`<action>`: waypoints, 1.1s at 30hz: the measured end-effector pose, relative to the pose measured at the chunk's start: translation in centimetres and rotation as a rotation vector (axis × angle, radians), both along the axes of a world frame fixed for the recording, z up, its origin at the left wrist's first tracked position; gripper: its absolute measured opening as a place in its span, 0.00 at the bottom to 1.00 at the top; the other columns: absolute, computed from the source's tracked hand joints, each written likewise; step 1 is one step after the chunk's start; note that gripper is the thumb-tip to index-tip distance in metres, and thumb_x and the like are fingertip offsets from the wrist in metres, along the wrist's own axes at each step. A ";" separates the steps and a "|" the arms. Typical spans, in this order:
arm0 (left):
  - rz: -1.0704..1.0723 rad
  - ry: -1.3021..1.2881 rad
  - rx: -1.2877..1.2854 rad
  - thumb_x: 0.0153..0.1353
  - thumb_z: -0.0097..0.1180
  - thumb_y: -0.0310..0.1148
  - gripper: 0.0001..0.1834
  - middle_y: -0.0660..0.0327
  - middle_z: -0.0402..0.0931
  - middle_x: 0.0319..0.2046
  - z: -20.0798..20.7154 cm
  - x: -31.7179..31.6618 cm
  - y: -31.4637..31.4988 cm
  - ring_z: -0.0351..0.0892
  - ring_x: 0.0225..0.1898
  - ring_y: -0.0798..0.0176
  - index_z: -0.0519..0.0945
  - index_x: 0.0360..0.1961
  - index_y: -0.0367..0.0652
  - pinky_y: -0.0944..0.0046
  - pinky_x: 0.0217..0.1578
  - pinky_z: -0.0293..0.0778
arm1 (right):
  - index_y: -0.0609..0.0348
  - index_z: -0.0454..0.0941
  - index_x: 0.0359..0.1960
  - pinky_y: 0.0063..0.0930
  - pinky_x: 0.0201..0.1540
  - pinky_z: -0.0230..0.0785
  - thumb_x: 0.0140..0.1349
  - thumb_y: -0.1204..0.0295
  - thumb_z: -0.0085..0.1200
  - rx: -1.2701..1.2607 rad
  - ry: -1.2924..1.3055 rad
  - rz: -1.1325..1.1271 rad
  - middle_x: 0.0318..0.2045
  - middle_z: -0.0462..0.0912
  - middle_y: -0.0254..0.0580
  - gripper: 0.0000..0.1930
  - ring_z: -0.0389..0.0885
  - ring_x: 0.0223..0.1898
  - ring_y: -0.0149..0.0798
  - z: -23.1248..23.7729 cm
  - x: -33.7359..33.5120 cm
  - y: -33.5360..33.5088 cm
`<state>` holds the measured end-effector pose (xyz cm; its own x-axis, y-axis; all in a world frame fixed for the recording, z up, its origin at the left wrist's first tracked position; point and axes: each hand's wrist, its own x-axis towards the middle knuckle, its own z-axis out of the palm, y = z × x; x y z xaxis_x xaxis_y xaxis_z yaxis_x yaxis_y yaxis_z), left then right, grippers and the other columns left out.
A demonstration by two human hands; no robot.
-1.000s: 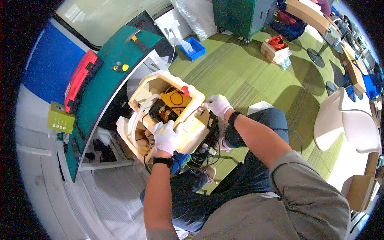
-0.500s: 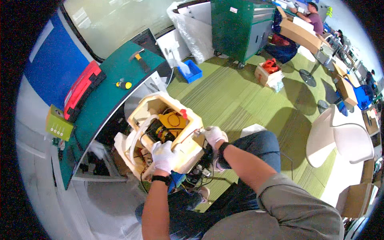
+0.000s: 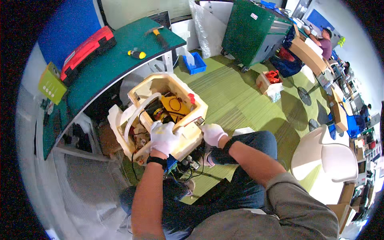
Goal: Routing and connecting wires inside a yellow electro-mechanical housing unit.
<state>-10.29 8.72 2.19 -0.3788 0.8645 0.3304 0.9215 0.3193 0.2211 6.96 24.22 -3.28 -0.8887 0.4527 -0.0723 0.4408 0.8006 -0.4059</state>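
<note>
A cream plastic housing [image 3: 182, 90] with an open top rests in front of me, tilted. Inside lie a yellow part [image 3: 175, 104], dark parts and wires, and a white curved tube [image 3: 138, 114] arches over its left side. A small red piece [image 3: 191, 98] shows on its right rim. My left hand [image 3: 163, 138], in a white glove, is closed over the housing's near wall. My right hand [image 3: 213, 135], also gloved, is closed at the right near edge, fingertips on a small metal fitting [image 3: 200, 121]. Its exact grip is partly hidden.
A green-topped bench [image 3: 120, 46] at left carries a hammer [image 3: 159, 37], a yellow-black screwdriver [image 3: 137, 54] and a red toolbox [image 3: 88, 52]. Beyond stand a blue bin [image 3: 194, 63], a green tool cabinet [image 3: 248, 32] and a white chair [image 3: 326, 156]. Another person [image 3: 325, 43] sits far right.
My view has shifted, so the bench and housing sit differently in the picture. Both hands stay at the housing's near side, the right one still at the metal fitting.
</note>
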 end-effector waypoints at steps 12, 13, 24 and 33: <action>0.000 -0.099 -0.005 0.58 0.55 0.53 0.23 0.49 0.81 0.24 0.3 0.2 -1.2 0.79 0.34 0.45 0.80 0.23 0.43 0.50 0.52 0.67 | 0.55 0.84 0.33 0.43 0.38 0.75 0.57 0.60 0.53 -0.070 0.054 0.067 0.30 0.82 0.55 0.14 0.82 0.33 0.57 6.0 -2.1 3.5; 0.003 -0.087 -0.024 0.58 0.56 0.53 0.22 0.50 0.80 0.23 0.4 0.0 -1.2 0.79 0.34 0.46 0.80 0.23 0.44 0.51 0.52 0.67 | 0.54 0.84 0.34 0.42 0.38 0.75 0.57 0.58 0.55 -0.151 0.106 0.013 0.29 0.82 0.55 0.14 0.82 0.32 0.56 5.9 -1.9 4.5; -0.029 -0.004 -0.094 0.59 0.56 0.52 0.21 0.47 0.81 0.26 1.1 0.5 0.3 0.79 0.37 0.44 0.80 0.28 0.42 0.49 0.58 0.64 | 0.49 0.86 0.38 0.37 0.40 0.75 0.55 0.52 0.58 -0.345 0.227 -0.252 0.32 0.85 0.48 0.18 0.83 0.34 0.51 1.5 -0.7 7.2; -0.041 -0.188 -0.243 0.58 0.58 0.50 0.35 0.43 0.76 0.48 1.2 3.0 4.7 0.77 0.48 0.40 0.68 0.63 0.42 0.47 0.47 0.73 | 0.57 0.86 0.34 0.38 0.40 0.75 0.50 0.49 0.63 -0.495 0.229 -0.378 0.30 0.85 0.50 0.23 0.84 0.33 0.50 -0.6 0.0 7.3</action>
<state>-7.27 13.43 3.36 -0.3770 0.9254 0.0397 0.8848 0.3471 0.3107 6.91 31.53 -3.88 -0.6927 0.6984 -0.1798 0.5134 0.3025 -0.8031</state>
